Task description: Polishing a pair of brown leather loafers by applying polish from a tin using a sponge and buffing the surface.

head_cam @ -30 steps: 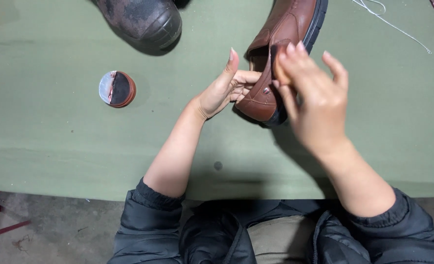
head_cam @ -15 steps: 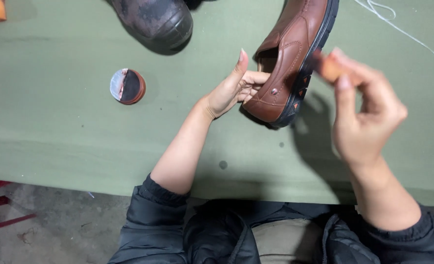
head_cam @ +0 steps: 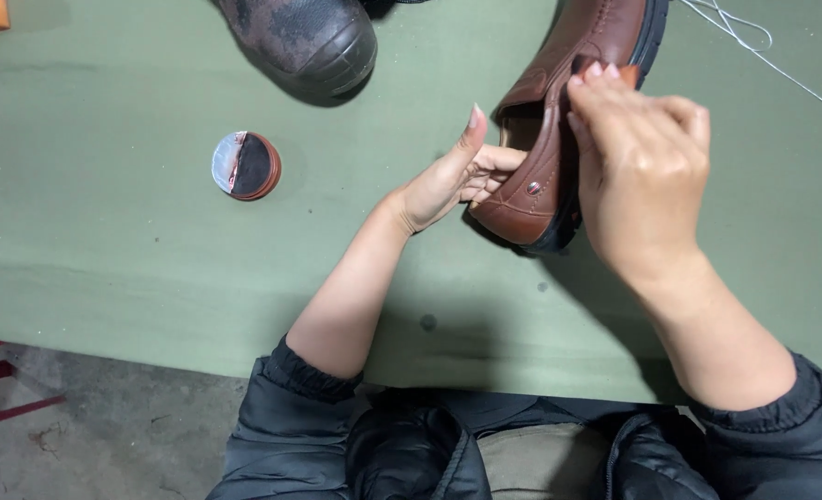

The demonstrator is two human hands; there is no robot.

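Brown leather shoe [head_cam: 559,120] on a green tabletop [head_cam: 105,250], seen from above. The shoe lies at upper centre-right, tilted onto its side, its long axis running diagonally: heel toward the person at lower left, toe away at upper right and partly cut off by the frame edge. The left hand [head_cam: 448,176] has its fingers tucked into the shoe's opening at the heel, thumb raised outside, gripping the collar. The right hand [head_cam: 642,157] is closed, fingertips pinching a small orange-brown piece [head_cam: 628,72] against the upper near the dark sole; what the piece is cannot be told. Judged by appearance, the shoe is moderately light, its sole stiff and its upper pliable; polished leather would likely be somewhat slippery, so the heel opening and the sole edge seem the surest holds. A round tin [head_cam: 246,166], open with dark contents, sits well apart to the left. A scuffed black boot [head_cam: 309,42] rests at the top edge; a white cord [head_cam: 753,46] trails at upper right.
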